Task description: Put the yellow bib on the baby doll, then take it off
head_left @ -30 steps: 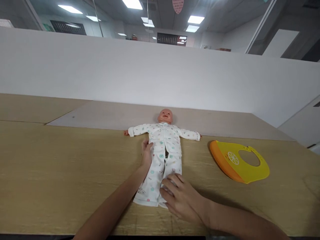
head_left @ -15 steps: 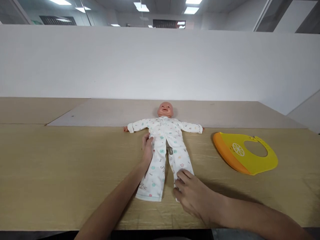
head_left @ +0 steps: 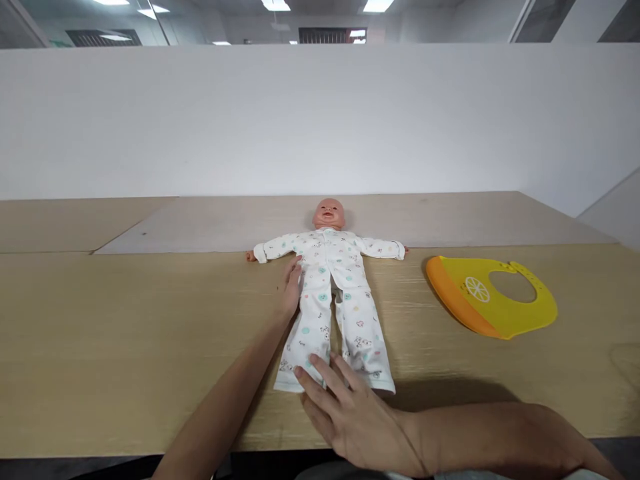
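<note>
A baby doll (head_left: 329, 215) lies on its back with its arms spread, its head toward the wall. It wears a white patterned top (head_left: 326, 248) and matching white trousers (head_left: 361, 327). My left hand (head_left: 291, 287) rests along the doll's side, at the left edge of the clothes, its fingers stretched out. Over the lower trouser legs is my right hand (head_left: 345, 407), fingers spread, the fingertips at the left leg's hem. Whether they press on the cloth I cannot tell. Both trouser legs lie flat and apart.
To the right, a yellow bib (head_left: 525, 313) with an orange pocket and a citrus-slice print lies on the wooden table (head_left: 125, 347). A white partition wall (head_left: 320, 120) rises behind the table's far edge.
My right hand has moved left from the right trouser leg to the lower left leg, its fingers now spread. The right leg's hem now shows, spread out. My left hand stays at the doll's side.
</note>
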The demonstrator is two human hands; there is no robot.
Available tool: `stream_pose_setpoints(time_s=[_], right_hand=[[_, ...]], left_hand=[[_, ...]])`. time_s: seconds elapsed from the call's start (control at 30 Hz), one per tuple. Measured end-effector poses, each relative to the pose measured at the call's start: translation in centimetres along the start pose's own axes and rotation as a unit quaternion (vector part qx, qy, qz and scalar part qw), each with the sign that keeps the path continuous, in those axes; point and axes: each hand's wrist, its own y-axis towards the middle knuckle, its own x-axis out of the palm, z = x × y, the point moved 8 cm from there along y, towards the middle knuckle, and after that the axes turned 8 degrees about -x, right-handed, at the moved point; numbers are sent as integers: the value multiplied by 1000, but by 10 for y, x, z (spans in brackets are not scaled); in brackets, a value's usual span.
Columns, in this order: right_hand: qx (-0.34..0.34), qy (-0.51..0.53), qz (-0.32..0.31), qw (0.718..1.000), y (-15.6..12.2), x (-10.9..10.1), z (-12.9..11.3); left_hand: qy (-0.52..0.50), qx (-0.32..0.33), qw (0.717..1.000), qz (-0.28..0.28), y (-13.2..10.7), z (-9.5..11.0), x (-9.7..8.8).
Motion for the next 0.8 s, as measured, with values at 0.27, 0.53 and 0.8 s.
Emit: stream_pose_setpoints(time_s=[0.27,0.53,0.8], right_hand=[[32,-14,-41,999,4,11,-3],[9,-27,29,999,-1,-3,-3],[15,-26,128,991,-14,-7,-7]], left_hand=[[29,-3,1000,-2,-3,2,1],[28,-22,999,5,-7,10,1],[35,-14,999,10,-8,17,-1]])
